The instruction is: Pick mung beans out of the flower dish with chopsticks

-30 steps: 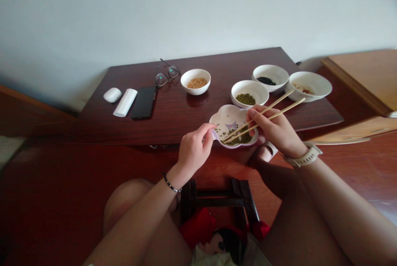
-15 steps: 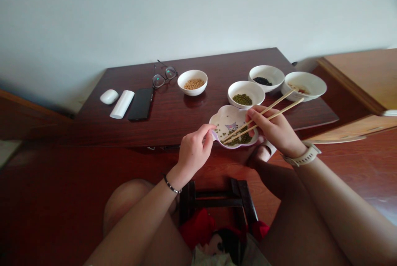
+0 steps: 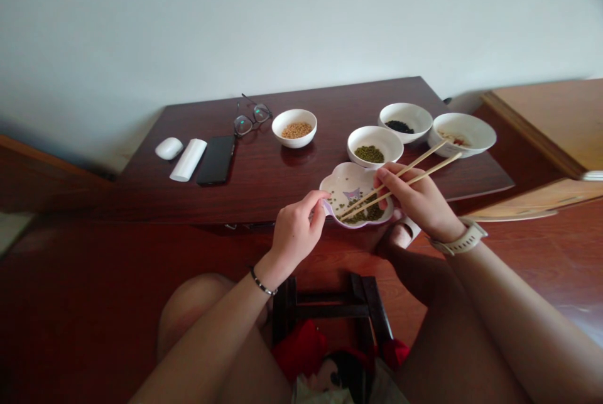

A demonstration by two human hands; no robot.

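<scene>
My left hand (image 3: 300, 226) pinches the handle of a flower-shaped plate (image 3: 342, 179) at the table's front edge. Scattered on the plate are green mung beans (image 3: 372, 212), mostly gathered along its near right side. In my right hand (image 3: 417, 196) is a pair of chopsticks (image 3: 400, 181), their tips down among the beans near the plate's front rim. Just behind the plate stands a white bowl (image 3: 358, 137) with more mung beans inside. Whether a bean is caught between the tips, I cannot tell.
Behind to the right are a bowl of black beans (image 3: 398, 112) and a bowl with pale and red pieces (image 3: 475, 131). A bowl of yellow beans (image 3: 294, 139) stands mid-table. Glasses (image 3: 252, 120), a phone (image 3: 217, 159), a white cylindrical case (image 3: 188, 160) and a white rounded case (image 3: 168, 148) lie left.
The whole view has shifted slightly, so everything sits a little lower. Both hands keep their holds, and the chopstick tips stay among the beans with hardly any movement.
</scene>
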